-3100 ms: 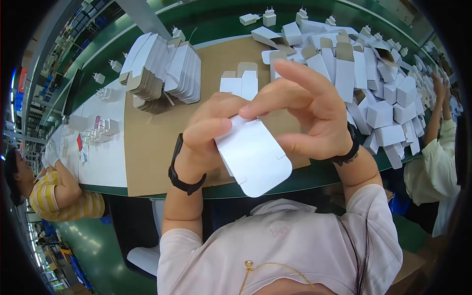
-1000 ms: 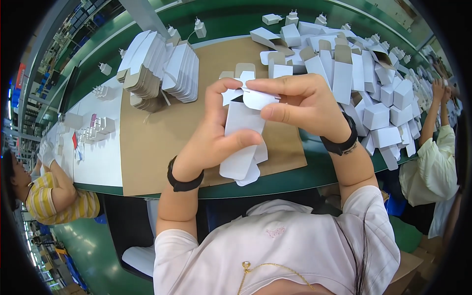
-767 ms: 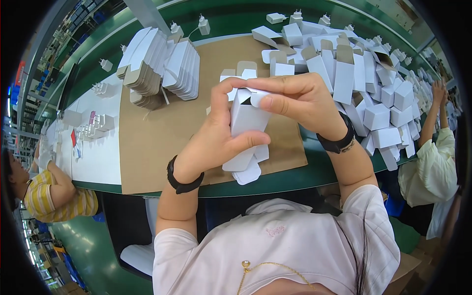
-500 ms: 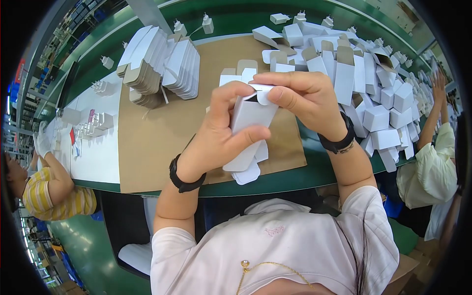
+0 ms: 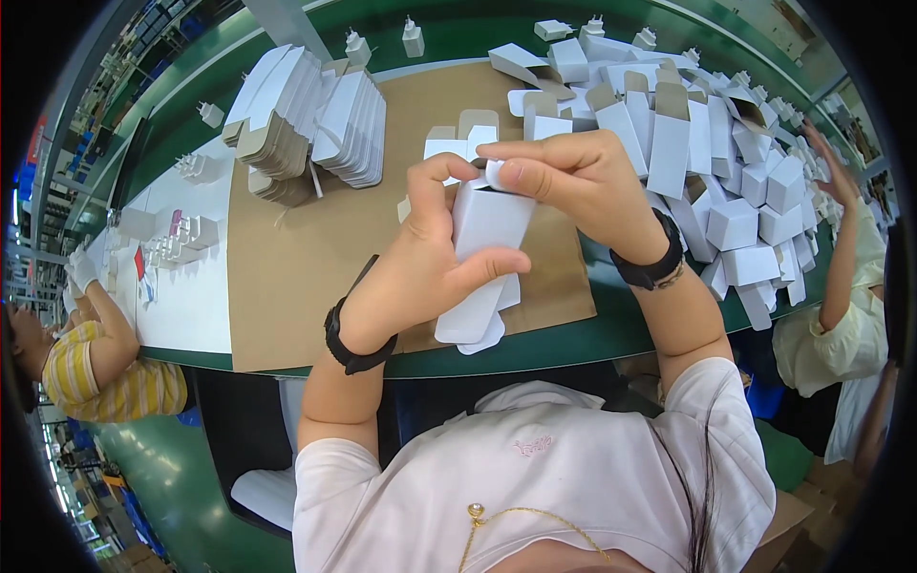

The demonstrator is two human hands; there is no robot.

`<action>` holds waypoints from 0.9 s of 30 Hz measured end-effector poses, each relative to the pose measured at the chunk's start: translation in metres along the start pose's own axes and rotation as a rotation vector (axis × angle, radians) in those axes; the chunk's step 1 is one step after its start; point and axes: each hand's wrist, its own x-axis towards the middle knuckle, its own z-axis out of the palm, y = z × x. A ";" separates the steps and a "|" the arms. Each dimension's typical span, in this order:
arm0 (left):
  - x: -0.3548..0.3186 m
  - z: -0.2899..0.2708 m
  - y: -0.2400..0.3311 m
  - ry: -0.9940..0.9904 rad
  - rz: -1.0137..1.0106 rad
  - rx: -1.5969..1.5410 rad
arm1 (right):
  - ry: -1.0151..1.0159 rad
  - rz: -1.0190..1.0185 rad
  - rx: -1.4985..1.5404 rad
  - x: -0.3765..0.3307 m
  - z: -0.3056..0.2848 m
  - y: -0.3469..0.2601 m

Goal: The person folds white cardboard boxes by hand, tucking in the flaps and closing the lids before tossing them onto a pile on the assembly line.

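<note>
A slim white cardboard box (image 5: 495,224) is held upright at a slight tilt over the table. My left hand (image 5: 411,253) is closed around it, thumb on the front face and index finger bent over the upper left corner. At the top, my right hand (image 5: 583,181) pinches the end flap (image 5: 495,175) between thumb and fingers. The flap is bent over the opening, where a dark gap still shows. Whatever lies inside the box is hidden. Just behind my hands, more white cartons with raised flaps (image 5: 461,145) lie on the brown cardboard sheet (image 5: 296,296).
Stacks of flat folded cartons (image 5: 349,129) stand at the back left. A large heap of white boxes (image 5: 745,210) covers the right side. White plug adapters (image 5: 413,38) stand along the far edge. Co-workers sit left, in a yellow striped shirt (image 5: 105,372), and right.
My right fingers have moved slightly left and folded the flap further down over the box's opening. The right-hand co-worker's arm has shifted a little.
</note>
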 end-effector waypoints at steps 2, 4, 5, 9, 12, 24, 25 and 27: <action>0.000 -0.002 -0.001 -0.016 0.025 0.031 | 0.010 -0.002 0.016 0.000 0.000 -0.002; -0.001 -0.004 -0.001 -0.024 -0.005 0.100 | -0.011 -0.037 -0.115 -0.002 0.002 -0.007; -0.001 -0.005 -0.002 -0.022 -0.007 0.099 | -0.013 -0.035 -0.114 -0.002 0.003 -0.006; -0.001 -0.007 -0.001 0.043 -0.089 0.035 | -0.066 -0.027 -0.035 -0.003 0.010 0.003; 0.001 -0.012 -0.003 0.061 -0.101 0.032 | -0.131 -0.113 -0.029 -0.004 0.010 0.010; 0.018 -0.020 -0.002 0.268 0.682 0.574 | -0.137 -0.336 -0.077 -0.002 -0.004 -0.009; 0.020 -0.022 -0.003 0.251 0.764 0.550 | -0.162 -0.381 -0.166 -0.002 -0.002 -0.011; 0.018 -0.021 -0.005 0.315 0.827 0.562 | -0.200 -0.474 -0.342 -0.004 0.001 -0.018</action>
